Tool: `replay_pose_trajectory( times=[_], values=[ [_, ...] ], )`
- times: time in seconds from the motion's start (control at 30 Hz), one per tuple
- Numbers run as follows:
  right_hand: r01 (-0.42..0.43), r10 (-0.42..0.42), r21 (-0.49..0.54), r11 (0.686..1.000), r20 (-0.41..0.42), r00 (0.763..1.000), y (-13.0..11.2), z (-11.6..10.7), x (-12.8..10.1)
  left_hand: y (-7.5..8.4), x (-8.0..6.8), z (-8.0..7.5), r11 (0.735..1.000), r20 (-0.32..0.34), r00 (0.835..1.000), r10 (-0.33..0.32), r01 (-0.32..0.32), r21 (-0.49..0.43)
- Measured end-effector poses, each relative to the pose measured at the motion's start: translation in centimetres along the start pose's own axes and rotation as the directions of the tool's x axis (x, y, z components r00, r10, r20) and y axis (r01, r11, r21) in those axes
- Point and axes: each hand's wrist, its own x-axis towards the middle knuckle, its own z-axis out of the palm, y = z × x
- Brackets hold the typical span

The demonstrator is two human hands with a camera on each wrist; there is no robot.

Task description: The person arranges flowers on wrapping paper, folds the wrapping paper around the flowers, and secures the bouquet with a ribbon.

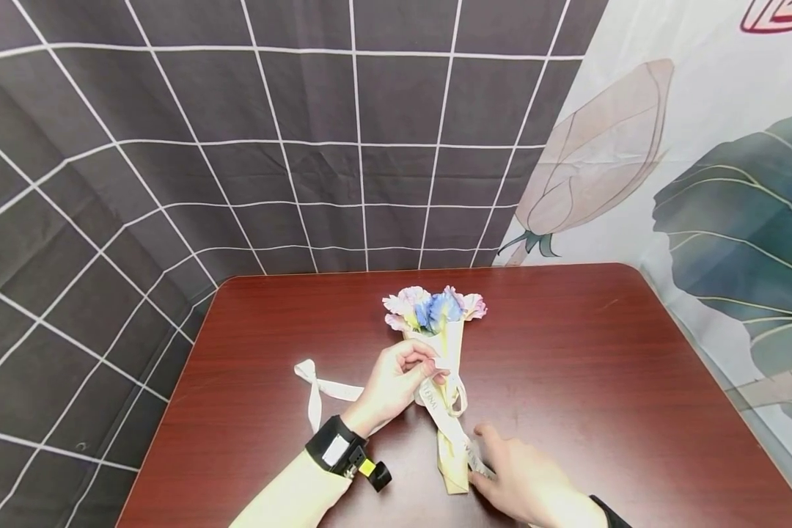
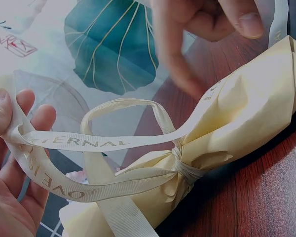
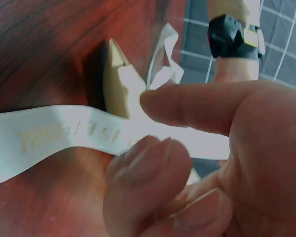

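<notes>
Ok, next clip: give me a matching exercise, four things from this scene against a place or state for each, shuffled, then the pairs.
Things:
1. left hand
2. right hand
3. flowers
4. ribbon

States:
A. pinches the ribbon end near the wrap's pointed tip
B. tied around the paper wrap's waist
C. holds a ribbon loop
D. at the wrap's far, open end

Pairs: 1-C, 2-A, 3-D, 4-B

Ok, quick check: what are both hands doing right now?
Left hand: pinches a loop of the ribbon at the wrapped bouquet.
Right hand: pinches the ribbon's other end between thumb and fingers.
</notes>
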Motion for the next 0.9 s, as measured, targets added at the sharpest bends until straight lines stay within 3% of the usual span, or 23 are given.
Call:
replay_pose_trajectory(
  times=[0.2, 0.33, 0.4, 0.5, 0.57, 0.63, 0.67, 0.77, 0.9],
  values=[
    [0.143, -0.156, 0.161, 0.977, 0.074, 0.985, 1.5, 0.3, 0.2, 0.2, -0.1, -0.1, 1.000, -0.004, 1.000, -0.029, 0.029, 0.000],
    [0.188, -0.255, 0.368, 0.911, 0.145, 0.956, 1.0, -0.1, -0.1, 0.0, -0.1, -0.4, 0.999, 0.000, 0.999, -0.045, 0.045, -0.031],
    [0.164, -0.307, 0.535, 0.829, 0.189, 0.933, 0.1, -0.1, -0.2, 0.2, -0.1, -0.7, 0.999, 0.004, 0.999, -0.037, 0.037, -0.015],
    [0.074, -0.357, 0.762, 0.643, 0.213, 0.909, -2.1, 0.7, 0.3, 1.6, 0.0, -0.8, 0.998, 0.016, 1.000, -0.025, 0.024, 0.063],
    [0.037, -0.374, 0.843, 0.536, 0.197, 0.906, -3.9, 1.5, 0.9, 2.5, 0.0, -0.9, 0.993, 0.032, 0.999, -0.019, 0.015, 0.118],
    [0.034, -0.377, 0.878, 0.478, 0.169, 0.911, -5.5, 2.5, 1.5, 3.1, 0.1, -0.9, 0.988, 0.050, 0.998, -0.026, 0.018, 0.153],
    [0.034, -0.379, 0.885, 0.465, 0.164, 0.911, -6.2, 3.0, 1.8, 3.2, 0.1, -1.0, 0.986, 0.061, 0.998, -0.025, 0.014, 0.164],
    [0.058, -0.392, 0.882, 0.467, 0.148, 0.908, -7.7, 4.4, 2.5, 2.4, 0.3, -1.4, 0.979, 0.087, 0.996, -0.027, 0.008, 0.205],
    [0.111, -0.350, 0.813, 0.572, 0.120, 0.929, -7.9, 5.6, 3.2, 1.3, 0.4, -2.1, 0.967, 0.112, 0.993, -0.027, -0.002, 0.254]
  ],
)
